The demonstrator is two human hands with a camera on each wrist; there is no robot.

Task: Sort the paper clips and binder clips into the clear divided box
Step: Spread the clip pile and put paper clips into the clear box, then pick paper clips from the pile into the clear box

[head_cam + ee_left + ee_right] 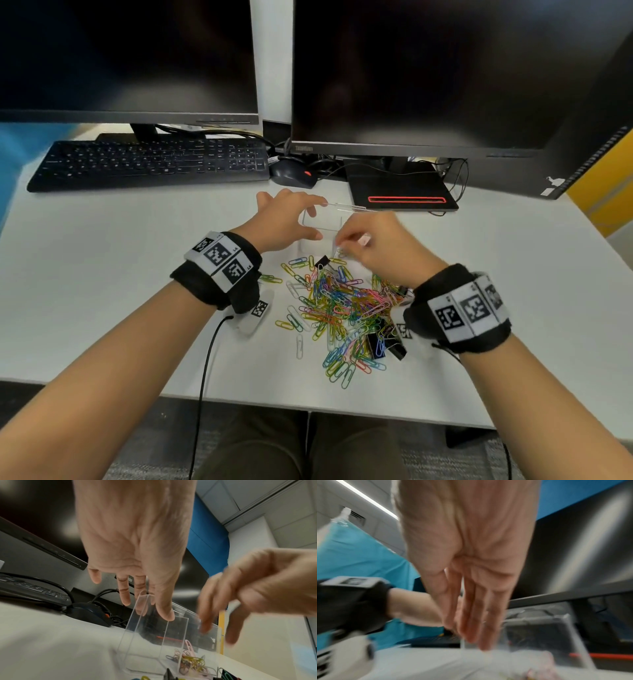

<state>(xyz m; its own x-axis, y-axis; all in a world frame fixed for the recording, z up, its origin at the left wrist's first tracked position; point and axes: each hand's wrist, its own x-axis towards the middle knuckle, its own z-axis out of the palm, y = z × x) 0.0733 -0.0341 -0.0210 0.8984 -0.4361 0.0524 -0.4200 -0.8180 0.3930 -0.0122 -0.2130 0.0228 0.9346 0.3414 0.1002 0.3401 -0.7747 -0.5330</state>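
Note:
The clear divided box stands on the white desk behind a heap of coloured paper clips. My left hand holds its left compartment, thumb on the near wall and fingers over the far wall. Blurred, my right hand hangs over the right compartment with straight fingers pointing down and nothing seen between them. Several paper clips lie in that right compartment. One black binder clip sits at the heap's far edge, others at its near right.
A keyboard, a mouse and a black base with a red stripe lie behind the box under two dark monitors. A black cable runs off the desk's front edge below my left wrist.

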